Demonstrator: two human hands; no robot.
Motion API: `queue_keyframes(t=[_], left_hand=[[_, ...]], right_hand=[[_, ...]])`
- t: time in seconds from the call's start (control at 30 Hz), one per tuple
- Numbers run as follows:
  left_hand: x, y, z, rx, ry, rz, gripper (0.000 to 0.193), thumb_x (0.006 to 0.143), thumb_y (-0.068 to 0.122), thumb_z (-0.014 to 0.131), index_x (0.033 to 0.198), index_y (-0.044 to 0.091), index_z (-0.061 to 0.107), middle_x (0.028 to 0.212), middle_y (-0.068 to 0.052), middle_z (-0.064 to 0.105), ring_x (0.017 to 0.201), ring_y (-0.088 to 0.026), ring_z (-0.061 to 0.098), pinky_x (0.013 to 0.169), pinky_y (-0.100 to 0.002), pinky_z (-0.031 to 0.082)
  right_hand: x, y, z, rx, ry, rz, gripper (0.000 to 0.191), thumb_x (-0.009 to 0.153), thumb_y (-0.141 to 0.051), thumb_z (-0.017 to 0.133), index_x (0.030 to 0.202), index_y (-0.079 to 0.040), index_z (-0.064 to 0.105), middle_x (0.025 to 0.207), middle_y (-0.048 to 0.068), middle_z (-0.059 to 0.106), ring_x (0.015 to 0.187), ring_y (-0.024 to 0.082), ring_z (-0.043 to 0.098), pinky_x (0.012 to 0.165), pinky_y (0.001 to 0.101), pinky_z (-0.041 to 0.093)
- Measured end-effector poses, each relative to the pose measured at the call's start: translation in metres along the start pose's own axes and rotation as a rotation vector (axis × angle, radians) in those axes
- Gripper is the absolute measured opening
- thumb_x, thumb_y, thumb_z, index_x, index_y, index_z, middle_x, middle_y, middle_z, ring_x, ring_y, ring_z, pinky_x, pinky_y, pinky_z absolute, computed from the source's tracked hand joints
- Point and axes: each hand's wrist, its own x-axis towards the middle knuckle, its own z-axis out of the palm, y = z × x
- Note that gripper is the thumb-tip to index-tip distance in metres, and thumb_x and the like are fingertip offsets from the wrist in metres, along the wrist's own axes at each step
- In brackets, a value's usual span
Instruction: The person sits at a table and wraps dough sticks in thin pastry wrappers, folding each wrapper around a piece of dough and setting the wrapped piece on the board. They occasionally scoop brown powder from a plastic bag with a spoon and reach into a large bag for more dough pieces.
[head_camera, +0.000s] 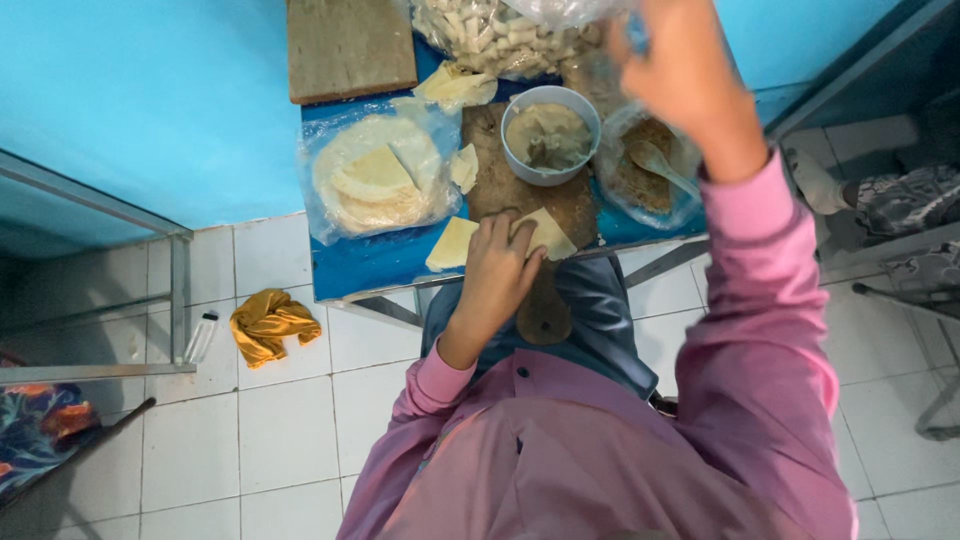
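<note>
- Left hand (497, 262) presses flat, fingers together, on a pale dough wrapper (545, 232) at the table's near edge (380, 262).
- Right hand (682, 70) is raised, fingers pinching a clear plastic bag (480, 35) at the far side.
- Grey bowl (550, 135) sits between; white tiled floor (280, 420) lies open to the left.

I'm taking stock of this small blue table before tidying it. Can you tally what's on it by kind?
Wooden boards: 2 (square board, paddle board)
Bowls: 1 (grey bowl)
Plastic bags: 3 (wrapper stack, rolled pieces, filling with spoon)
Loose wrapper pieces: 4 ()
Total: 10
</note>
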Motion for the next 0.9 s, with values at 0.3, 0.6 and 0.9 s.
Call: queue_keyframes(t=[0.3, 0.6, 0.9], left_hand=[[-0.001, 0.006, -0.002, 0.052, -0.01, -0.043, 0.032, 0.091, 0.019, 0.072, 0.117, 0.001, 0.065, 0.115, -0.017, 0.057, 0.103, -0.037, 0.054, 0.089, -0.047, 0.046], [-0.002, 0.006, -0.006, 0.034, -0.043, -0.083, 0.031, 0.091, 0.018, 0.073, 0.115, 0.001, 0.065, 0.109, -0.017, 0.056, 0.099, -0.037, 0.054, 0.086, -0.047, 0.046], [-0.01, 0.006, -0.005, 0.025, 0.021, -0.065, 0.037, 0.091, 0.018, 0.072, 0.12, -0.001, 0.063, 0.122, -0.018, 0.058, 0.111, -0.038, 0.055, 0.092, -0.048, 0.045]], right_hand=[[-0.027, -0.077, 0.003, -0.527, -0.479, -0.271, 0.044, 0.076, -0.02, 0.071, 0.118, -0.034, 0.078, 0.134, 0.007, 0.057, 0.128, 0.027, 0.047, 0.113, 0.0573, 0.033], [-0.031, -0.068, 0.005, -0.459, -0.452, -0.318, 0.041, 0.078, -0.018, 0.076, 0.118, -0.026, 0.076, 0.132, 0.004, 0.056, 0.129, 0.026, 0.048, 0.113, 0.0505, 0.036], [-0.07, -0.092, -0.002, 0.417, -0.324, 0.075, 0.041, 0.081, -0.017, 0.081, 0.119, -0.009, 0.069, 0.118, 0.014, 0.059, 0.112, 0.035, 0.057, 0.097, 0.0433, 0.045]])
